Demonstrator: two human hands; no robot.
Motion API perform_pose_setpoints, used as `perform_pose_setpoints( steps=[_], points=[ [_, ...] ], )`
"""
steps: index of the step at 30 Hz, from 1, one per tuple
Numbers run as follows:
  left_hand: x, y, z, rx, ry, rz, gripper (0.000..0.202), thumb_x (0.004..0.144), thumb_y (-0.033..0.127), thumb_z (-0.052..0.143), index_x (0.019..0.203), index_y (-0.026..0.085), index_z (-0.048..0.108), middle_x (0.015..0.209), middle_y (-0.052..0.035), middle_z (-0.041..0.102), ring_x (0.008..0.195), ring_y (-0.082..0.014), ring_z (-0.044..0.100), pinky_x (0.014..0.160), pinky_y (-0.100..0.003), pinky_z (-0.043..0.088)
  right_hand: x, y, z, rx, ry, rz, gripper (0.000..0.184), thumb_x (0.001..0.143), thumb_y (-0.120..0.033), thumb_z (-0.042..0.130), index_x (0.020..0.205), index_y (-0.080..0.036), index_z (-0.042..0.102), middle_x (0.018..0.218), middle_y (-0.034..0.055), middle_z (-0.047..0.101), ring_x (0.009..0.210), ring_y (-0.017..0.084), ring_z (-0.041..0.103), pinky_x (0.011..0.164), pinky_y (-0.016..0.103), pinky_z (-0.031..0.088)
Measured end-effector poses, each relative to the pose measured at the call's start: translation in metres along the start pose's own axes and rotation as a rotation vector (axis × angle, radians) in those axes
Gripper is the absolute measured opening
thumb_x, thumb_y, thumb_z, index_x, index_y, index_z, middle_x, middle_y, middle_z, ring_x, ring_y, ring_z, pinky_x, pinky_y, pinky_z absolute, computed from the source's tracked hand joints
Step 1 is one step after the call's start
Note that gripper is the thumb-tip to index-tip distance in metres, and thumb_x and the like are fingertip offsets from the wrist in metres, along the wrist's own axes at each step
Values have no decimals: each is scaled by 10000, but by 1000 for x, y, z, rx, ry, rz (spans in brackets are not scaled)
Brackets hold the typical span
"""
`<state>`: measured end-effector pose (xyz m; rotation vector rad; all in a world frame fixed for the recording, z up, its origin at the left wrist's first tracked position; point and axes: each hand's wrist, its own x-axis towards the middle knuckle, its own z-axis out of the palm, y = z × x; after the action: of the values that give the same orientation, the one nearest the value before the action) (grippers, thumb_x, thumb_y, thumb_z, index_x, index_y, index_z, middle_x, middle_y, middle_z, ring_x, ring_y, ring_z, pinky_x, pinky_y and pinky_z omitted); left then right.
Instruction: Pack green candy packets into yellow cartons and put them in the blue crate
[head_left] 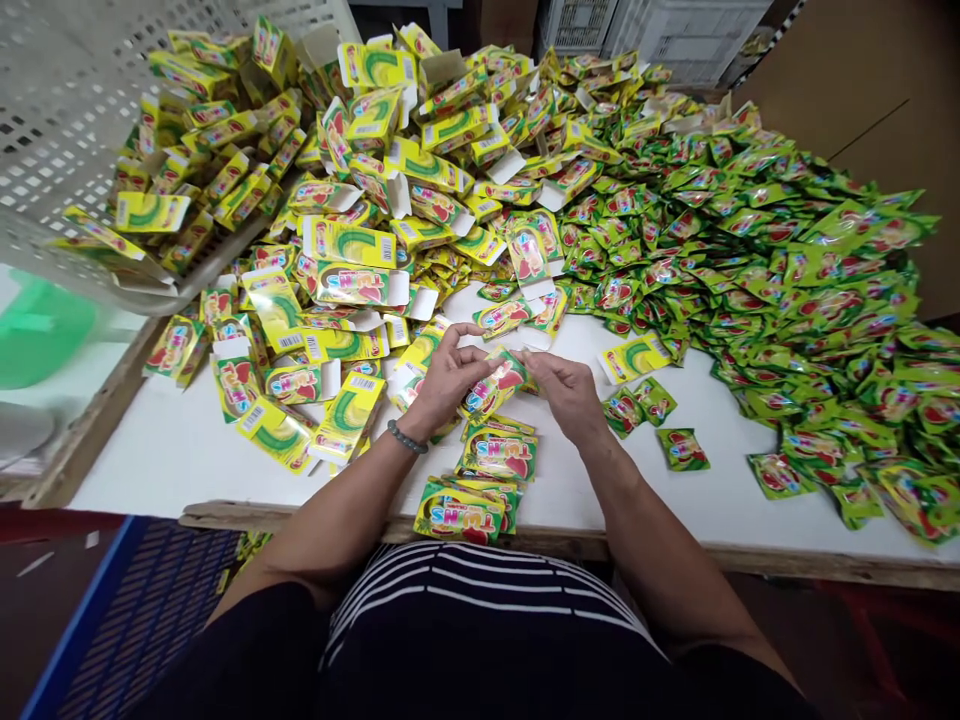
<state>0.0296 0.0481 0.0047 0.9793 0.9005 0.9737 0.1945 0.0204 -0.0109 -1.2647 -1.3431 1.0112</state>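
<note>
Left hand (448, 380): fingers curled, pinching one end of a green-and-yellow packet (493, 385).
Right hand (568, 395): fingertips drawn together against the packet's other end.
Packet: held between both hands above the white table (150, 470).
Around: yellow cartons (360, 200) left and ahead, green sachets (750, 270) right.

black shirt with white stripes (480, 600), dark beaded bracelet (406, 436)

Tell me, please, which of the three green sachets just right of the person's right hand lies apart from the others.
The lowest green sachet, alone on the white table; the other two sachets touch, nearer the right hand.
</note>
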Motion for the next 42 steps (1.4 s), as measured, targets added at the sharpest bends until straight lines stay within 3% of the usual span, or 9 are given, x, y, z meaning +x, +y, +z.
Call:
perform_pose_setpoints(
  steps=[9, 18, 21, 25, 27, 30, 34, 37, 42],
  points=[
    [1, -1, 1, 58, 5, -44, 500, 609, 354, 835, 988, 170, 566, 632, 54, 644, 486, -59, 516, 496, -187, 375, 5, 14, -4, 200, 21, 237, 272, 736, -473, 723, 829, -222, 765, 718, 6, 734, 656, 176, 649, 654, 329, 539],
    [-1, 1, 0, 22, -10, -21, 524, 631, 413, 835, 1026, 154, 609, 658, 24, 677, 523, -85, 582, 515, -200, 427, 4, 16, -10, 289, -43, 266, 270, 716, -498, 741, 767, -235, 764, 726, 14, 746, 643, 194, 676, 647, 362, 562],
    [-1, 1, 0, 7, 0, 0, 517, 633, 416, 833, 1016, 149, 611, 666, 23, 682, 538, -84, 589, 527, -197, 440, -4, 8, -6, 138, 0, 164, 276, 787, -481, 680, 845, -228, 775, 811, 20, 764, 765, 208, 701, 750, 377, 568],
    [-2, 2, -1, -2, -2, 12, 505, 639, 408, 829, 1012, 147, 609, 626, 37, 662, 505, -67, 553, 498, -181, 410, -16, -7, 4, -186, 146, -122, 245, 864, -399, 603, 886, -237, 786, 898, 45, 772, 886, 219, 696, 870, 386, 543],
    [-2, 2, -1, 6, 11, 23, 493, 645, 402, 826, 1009, 149, 611, 620, 41, 656, 497, -61, 541, 489, -177, 399, -18, -8, 6, -185, 168, -153, 246, 872, -389, 595, 916, -242, 787, 948, 52, 773, 922, 227, 699, 896, 397, 542],
    [-1, 2, -2, 8, 0, 28, 472, 662, 397, 817, 1007, 152, 610, 643, 32, 665, 512, -69, 559, 497, -185, 412, -15, -1, 0, 26, 99, 20, 257, 843, -425, 635, 967, -254, 780, 1026, 28, 768, 950, 223, 705, 895, 402, 561],
    [0, 5, -5, 55, -60, 35, 443, 671, 394, 813, 985, 147, 621, 640, 26, 661, 493, -57, 531, 484, -181, 392, -7, 11, -15, 238, -45, 275, 262, 657, -456, 802, 850, -280, 791, 881, -4, 780, 763, 190, 699, 745, 367, 600],
    [-2, 6, -4, 125, -58, 80, 427, 681, 411, 802, 965, 142, 631, 654, 12, 663, 507, -58, 531, 496, -183, 394, -4, 14, -16, 309, -12, 325, 248, 586, -422, 850, 774, -270, 791, 838, -8, 775, 735, 169, 684, 703, 330, 591],
    [-5, 0, 3, 205, -22, 149, 410, 702, 420, 782, 970, 145, 639, 690, -6, 672, 552, -78, 561, 512, -194, 404, -7, 16, -6, 299, 34, 301, 212, 662, -409, 807, 823, -271, 793, 871, -13, 768, 778, 160, 678, 679, 300, 569]
  ],
)
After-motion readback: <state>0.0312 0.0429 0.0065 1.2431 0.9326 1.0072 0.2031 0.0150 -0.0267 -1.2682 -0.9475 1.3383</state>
